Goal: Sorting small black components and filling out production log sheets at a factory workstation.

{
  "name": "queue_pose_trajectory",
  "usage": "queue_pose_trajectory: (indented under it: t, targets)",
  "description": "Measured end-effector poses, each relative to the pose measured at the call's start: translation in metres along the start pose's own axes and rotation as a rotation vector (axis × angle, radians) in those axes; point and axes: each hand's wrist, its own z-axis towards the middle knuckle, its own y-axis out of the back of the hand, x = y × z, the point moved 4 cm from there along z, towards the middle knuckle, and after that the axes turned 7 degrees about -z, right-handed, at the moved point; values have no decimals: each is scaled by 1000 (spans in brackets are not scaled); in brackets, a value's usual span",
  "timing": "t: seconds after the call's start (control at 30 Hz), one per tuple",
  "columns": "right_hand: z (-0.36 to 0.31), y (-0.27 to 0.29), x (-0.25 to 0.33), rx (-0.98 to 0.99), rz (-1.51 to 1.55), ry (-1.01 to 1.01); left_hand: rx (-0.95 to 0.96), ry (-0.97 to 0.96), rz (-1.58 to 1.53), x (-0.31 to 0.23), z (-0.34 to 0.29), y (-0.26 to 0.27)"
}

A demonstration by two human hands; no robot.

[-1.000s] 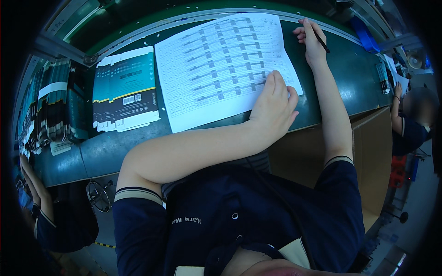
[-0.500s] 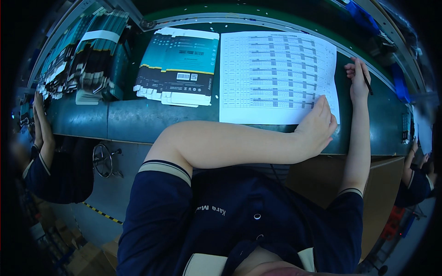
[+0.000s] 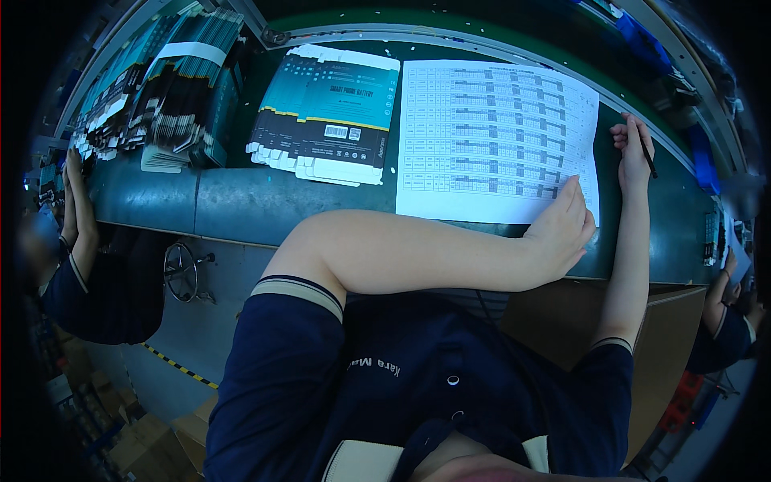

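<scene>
A white printed sheet [image 3: 426, 205] filled with table rows lies flat on the green workbench [image 3: 265, 210]. Across my body reaches my left forearm, and my left hand [image 3: 560, 234] rests on the sheet's lower right corner, its fingers stretched out and holding nothing. Just right of the sheet, my right hand [image 3: 634, 157] is closed round a thin black pen [image 3: 647, 153], which slants downward beside the fingers. Left of the sheet is a pile of flat teal and black cartons [image 3: 325, 112] with white flaps.
Banded stacks of similar cartons [image 3: 189, 88] stand at the far left. A metal rail [image 3: 450, 36] borders the bench's back, with blue bins [image 3: 642, 40] beyond it at right. Below the bench sits a cardboard box [image 3: 675, 329]. Other people [image 3: 104, 281] work at both sides.
The whole view has shifted slightly, so the bench items appear a little farther right. My left hand stays on the sheet's corner, and my right hand still holds the pen beside it.
</scene>
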Motion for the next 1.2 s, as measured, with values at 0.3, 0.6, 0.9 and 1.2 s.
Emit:
queue_pose_trajectory:
  t: [0.3,0.6,0.9,1.2]
  targets:
    - [0,1,-1,15,24,-1,19,8,-4,0,1,0]
    - [-1,-1,1,7,2,-13,33,19,11,0,1,0]
    - [0,1,-1,7,20,-31,-79,-35,5,2,4,5]
    - [-2,-1,4,24,-23,3,-15,86,-44,19,14,12]
